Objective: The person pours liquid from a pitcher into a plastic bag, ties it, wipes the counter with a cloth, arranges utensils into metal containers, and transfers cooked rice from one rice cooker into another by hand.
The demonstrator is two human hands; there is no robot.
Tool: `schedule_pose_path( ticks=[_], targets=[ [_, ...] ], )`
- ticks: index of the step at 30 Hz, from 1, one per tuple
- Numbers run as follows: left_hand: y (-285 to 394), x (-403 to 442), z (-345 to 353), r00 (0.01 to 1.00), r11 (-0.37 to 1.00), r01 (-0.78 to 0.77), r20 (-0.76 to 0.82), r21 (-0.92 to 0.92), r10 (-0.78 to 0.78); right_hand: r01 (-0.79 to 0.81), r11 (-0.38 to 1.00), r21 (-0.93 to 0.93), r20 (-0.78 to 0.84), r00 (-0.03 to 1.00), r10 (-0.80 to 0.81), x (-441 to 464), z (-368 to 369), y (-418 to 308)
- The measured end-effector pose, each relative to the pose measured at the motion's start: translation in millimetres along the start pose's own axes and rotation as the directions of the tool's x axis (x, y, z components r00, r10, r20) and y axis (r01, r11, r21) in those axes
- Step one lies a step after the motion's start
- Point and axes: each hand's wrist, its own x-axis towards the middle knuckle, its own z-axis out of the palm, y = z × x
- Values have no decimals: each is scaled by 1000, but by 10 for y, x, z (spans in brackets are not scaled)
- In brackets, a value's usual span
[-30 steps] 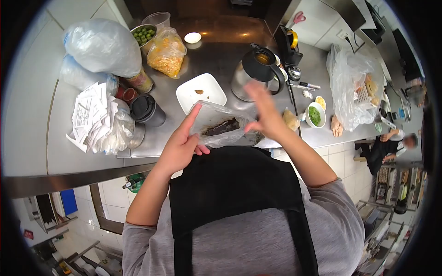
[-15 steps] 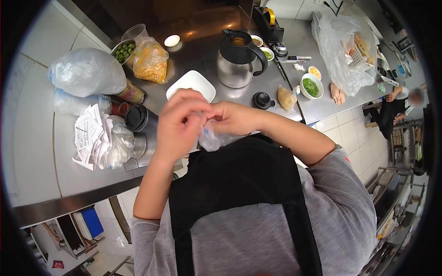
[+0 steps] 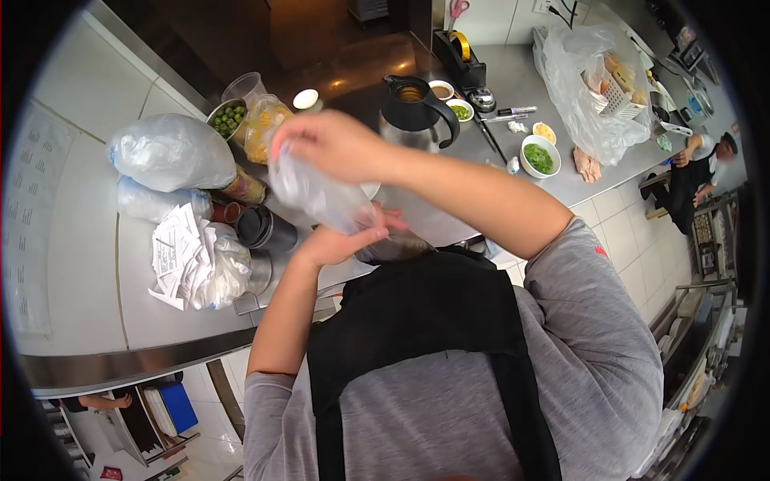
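A clear, thin plastic bag [image 3: 321, 191] is stretched between my two hands, blurred by motion. My right hand [image 3: 329, 144] crosses to the left over the counter, its bent fingers closed on the bag's upper end. Lower down and nearer my body, my left hand [image 3: 346, 242] has the bag's other end between its thumb and fingers. Behind my hands, a white dish [image 3: 370, 190] is almost wholly covered. Just beyond my right hand stands a bag of yellow-orange chopped food [image 3: 258, 132].
A steel jug with black top [image 3: 413, 112] stands behind my right forearm. To the left are a dark lidded cup [image 3: 269, 228], papers [image 3: 180, 252] and a bulky plastic bag [image 3: 180, 152]. A bowl of chopped greens [image 3: 540, 156] sits right. Another person [image 3: 698, 172] is at far right.
My hands were together at the plastic; now my right hand has moved up and left, drawing it out long. My left hand has dropped lower. The view has shifted slightly.
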Motion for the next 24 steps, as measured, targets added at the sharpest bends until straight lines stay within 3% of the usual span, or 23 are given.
schedule_pose_path(
  ticks=[1, 3, 5, 6, 7, 8, 9, 10, 12, 13, 14, 15, 17, 19, 20, 21, 22, 23, 24],
  targets=[
    [-8, -22, -21, 1000, 1000, -3, -7, 6, 3, 24, 1000, 5, -127, 992, -23, 103, -72, 63],
    [-43, -73, -94, 995, 988, 1, -94, -157, -16, -206, 965, 163, -181, 955, 235, 119, -288, 134],
    [-14, -84, -20, 980, 974, 20, -187, -226, -64, -293, 891, 346, -280, 874, 396, 143, -526, 21],
    [21, -83, -3, 962, 975, 74, -244, -210, -126, -257, 930, 263, -414, 840, 349, 112, -599, -138],
    [49, -84, -10, 936, 972, 128, -299, -197, -184, -84, 966, -244, -531, 845, -61, 101, -636, -219],
    [-43, -102, -64, 929, 966, 149, -304, -213, -211, 135, 889, -438, -350, 885, -307, 14, -532, -299],
    [-180, -131, -59, 929, 967, 144, -308, -209, -205, 359, 737, -572, -124, 851, -510, -87, -395, -491],
    [-219, -151, 17, 882, 994, -42, -464, 98, 83, 362, 734, -575, -122, 849, -514, -106, -379, -486],
    [-87, -149, -35, 870, 868, -28, -416, 496, 265, 324, 547, -771, 231, 944, -234, -200, -344, -354],
    [62, -127, -41, 853, 749, -10, -386, 663, 353, 336, 432, -837, 356, 934, -38, -264, -319, -272],
    [260, -107, -70, 911, 867, 167, -411, 469, 46, 373, 311, -874, 438, 882, 175, -319, -300, -204],
    [366, -120, -114, 894, 892, 367, -364, 263, -261, 433, 192, -881, 473, 791, 389, -353, -288, -180],
    [494, -224, -223, 905, 874, 351, -361, 336, -225, 420, 194, -887, 462, 809, 363, -438, -417, -324],
    [1010, -331, -156, 912, 713, 407, -290, 570, -288, 419, 191, -888, 460, 822, 335, -542, -596, -568],
    [1157, -376, -153, 912, 715, 407, -300, 568, -281, 398, 214, -892, 432, 890, 144, -611, -674, -718],
    [1283, -418, -151, 958, 746, 276, -231, 606, -167, 381, 243, -892, 381, 923, -52, -621, -711, -789],
    [1412, -439, -139, 986, 760, 140, -157, 635, -51, 390, 239, -889, 389, 920, -55, -545, -737, -731],
    [1579, -415, -109, 986, 761, 141, -162, 633, -48, 369, 335, -867, 281, 917, -282, -435, -778, -601],
    [1749, -348, -73, 956, 848, 193, -290, 493, -49, 363, 430, -827, 133, 868, -478, -335, -802, -475]
  ],
)
